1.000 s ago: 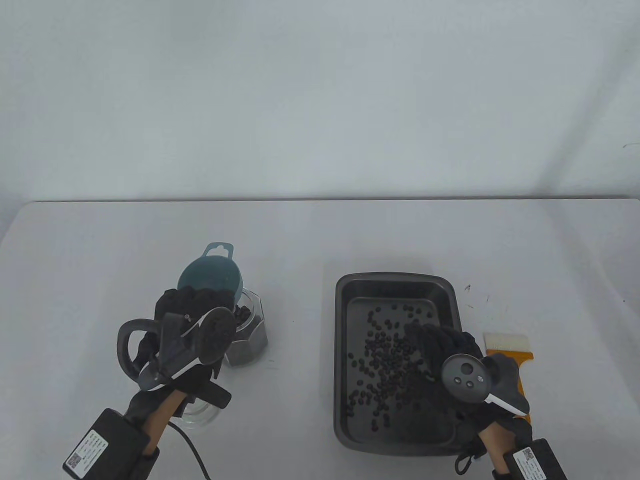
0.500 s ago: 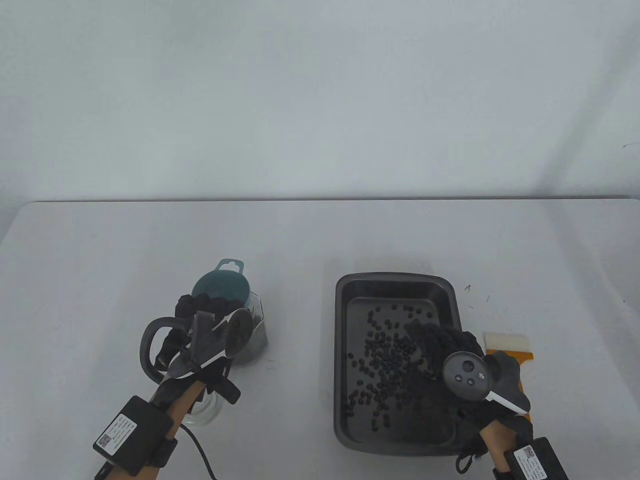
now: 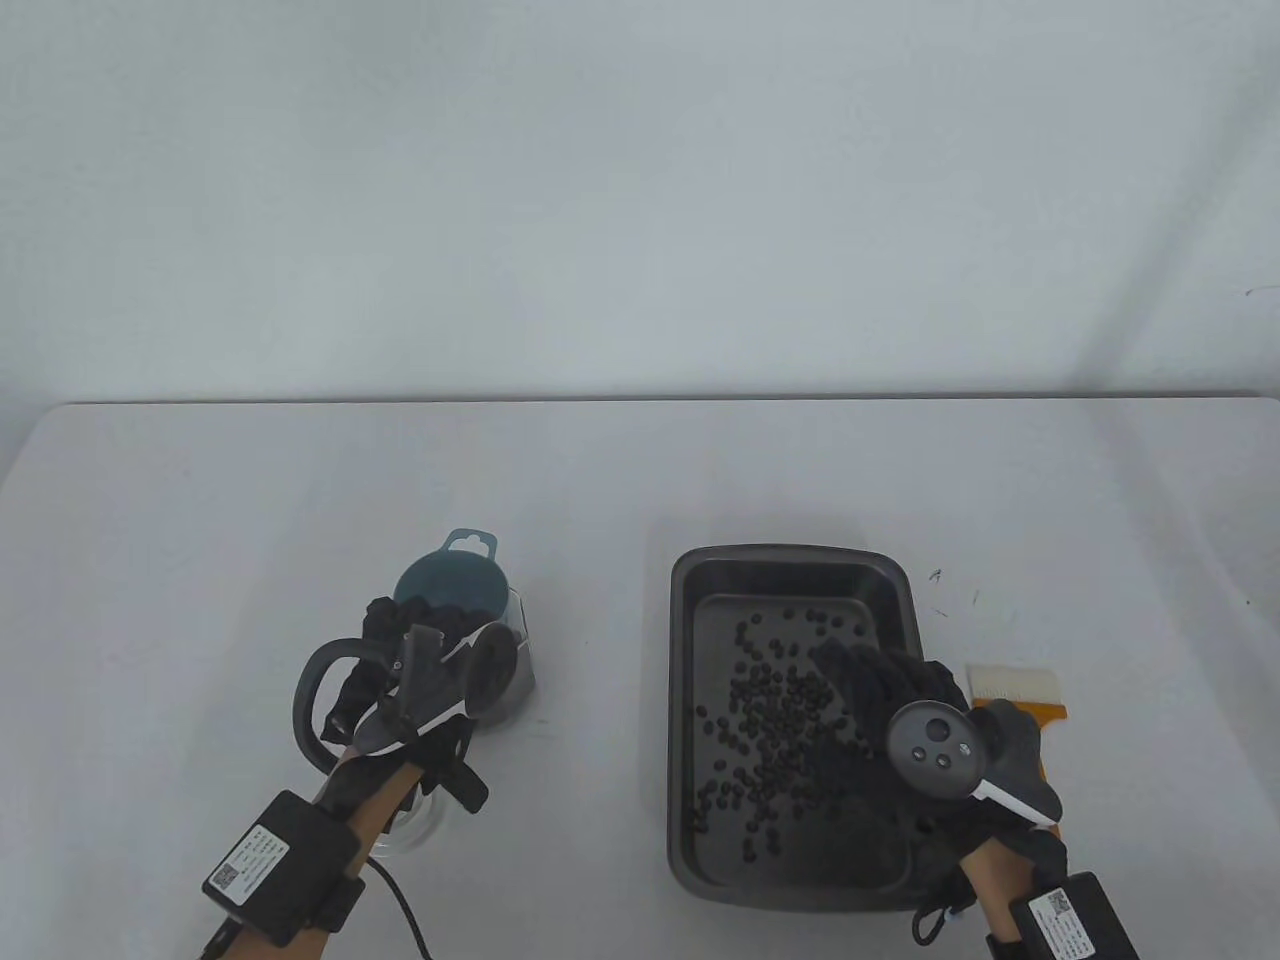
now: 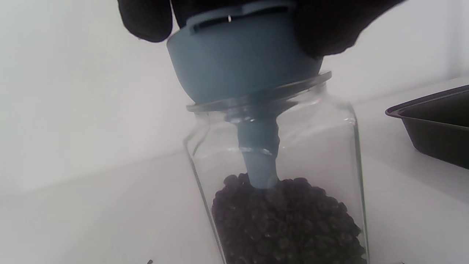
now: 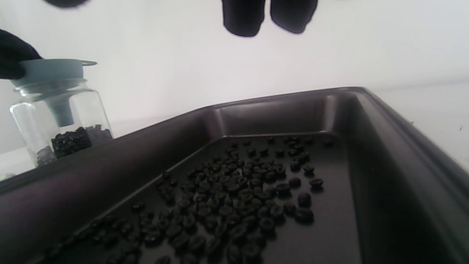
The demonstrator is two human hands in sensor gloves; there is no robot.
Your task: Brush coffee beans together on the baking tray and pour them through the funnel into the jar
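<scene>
A blue funnel sits in the mouth of a glass jar at the table's left. My left hand grips the funnel's bowl from above. In the left wrist view the funnel has its spout down among the coffee beans inside the jar. A dark baking tray lies to the right with loose coffee beans scattered in it. My right hand hovers over the tray's right part with straight fingers and holds nothing; its fingertips hang above the beans.
A brush with white bristles and an orange handle lies on the table right of the tray, partly hidden by my right hand's tracker. A clear round glass item sits under my left wrist. A cable trails from the left wrist.
My left hand has carried the funnel rightward and towards me, settling it on the jar's mouth. The right hand has barely moved over the tray.
</scene>
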